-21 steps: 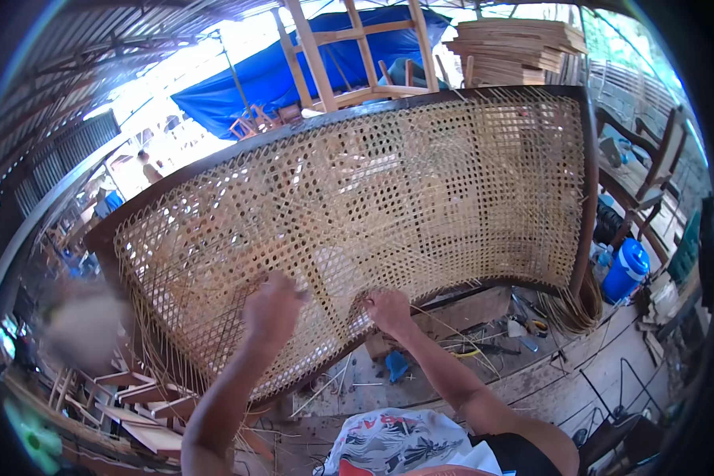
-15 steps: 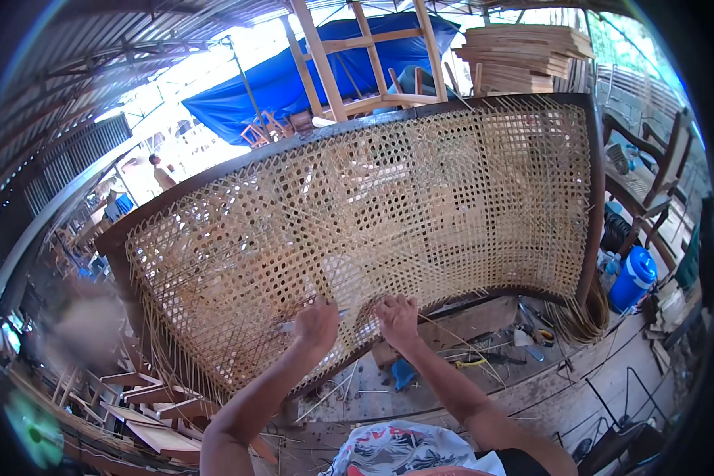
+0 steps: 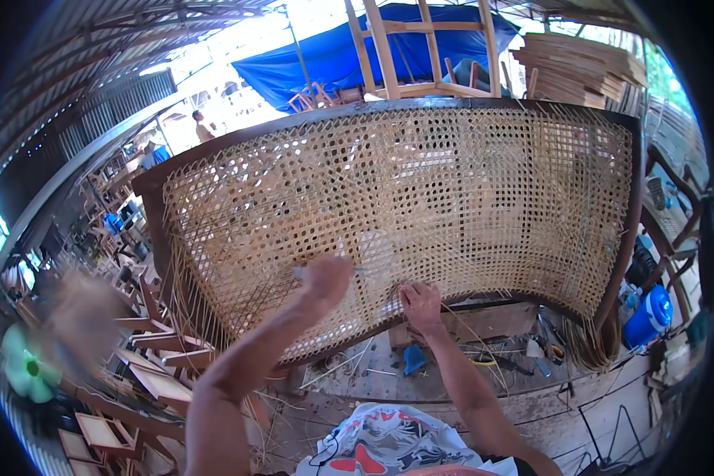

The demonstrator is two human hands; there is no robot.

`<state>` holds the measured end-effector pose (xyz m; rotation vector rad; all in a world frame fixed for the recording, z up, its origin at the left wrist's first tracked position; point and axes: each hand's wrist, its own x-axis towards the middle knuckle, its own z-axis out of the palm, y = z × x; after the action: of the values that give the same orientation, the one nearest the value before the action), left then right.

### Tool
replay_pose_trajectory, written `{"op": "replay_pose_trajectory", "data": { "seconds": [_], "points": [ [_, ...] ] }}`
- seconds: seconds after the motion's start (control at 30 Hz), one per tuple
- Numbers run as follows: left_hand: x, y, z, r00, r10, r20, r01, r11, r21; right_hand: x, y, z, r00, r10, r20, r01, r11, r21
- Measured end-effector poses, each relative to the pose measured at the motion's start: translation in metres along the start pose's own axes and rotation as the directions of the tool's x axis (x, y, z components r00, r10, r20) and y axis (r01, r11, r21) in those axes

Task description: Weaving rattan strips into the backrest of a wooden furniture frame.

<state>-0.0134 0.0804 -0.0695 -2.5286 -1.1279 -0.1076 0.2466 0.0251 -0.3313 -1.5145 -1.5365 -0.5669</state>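
A large curved panel of woven cane [image 3: 468,190] is stretched in a dark wooden frame [image 3: 157,230] before me. My left hand [image 3: 328,278] is closed in a fist over the weave's lower middle. A thin metal awl [image 3: 362,271] juts from the fist to the right, and its greyish end shows on the other side. My right hand [image 3: 420,305] pinches at the weave near the frame's lower edge, apparently on a cane strand [image 3: 454,314] that trails down to the right. Its fingertips are partly hidden. Between and above the hands, the weave has a pale, looser patch [image 3: 377,250].
Beneath the panel are a blue scrap [image 3: 413,359], hand tools [image 3: 543,365] and loose strands. Bundled cane [image 3: 600,349] hangs at the right, beside a blue water jug [image 3: 649,316]. Chair parts [image 3: 163,381] and a green fan [image 3: 30,366] stand left. A person [image 3: 203,127] is far off.
The whole scene has shifted right as my head turned. My left fist has moved up and left relative to the weave, and the awl shows more plainly. My right hand stays near the lower edge.
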Motion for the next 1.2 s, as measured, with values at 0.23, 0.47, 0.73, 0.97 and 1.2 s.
{"op": "replay_pose_trajectory", "data": {
  "seconds": [0.23,0.47,0.73,0.97,1.2],
  "points": [
    [-0.092,-0.092,-0.074,0.993,-0.115,-0.002,0.115,0.993,-0.028,-0.036,-0.008,0.002,0.991,-0.068,0.117,0.073,0.996,-0.041],
    [-0.097,-0.162,-0.061,0.932,-0.244,-0.267,0.220,0.968,-0.119,-0.056,0.034,-0.030,0.900,0.130,0.416,-0.292,0.889,0.353],
    [-0.281,-0.179,-0.144,0.523,-0.644,-0.559,0.763,0.646,-0.031,-0.174,0.080,-0.063,0.418,0.126,0.900,-0.900,0.189,0.392],
    [-0.467,-0.038,0.135,0.617,-0.645,0.452,0.680,0.147,-0.718,-0.431,0.086,-0.049,-0.012,-0.025,1.000,-0.735,0.678,0.008],
    [-0.506,-0.030,0.380,0.611,0.142,0.779,0.559,0.619,-0.552,-0.380,-0.066,-0.123,-0.066,0.186,0.980,-0.970,0.220,-0.108]
  ]
}}
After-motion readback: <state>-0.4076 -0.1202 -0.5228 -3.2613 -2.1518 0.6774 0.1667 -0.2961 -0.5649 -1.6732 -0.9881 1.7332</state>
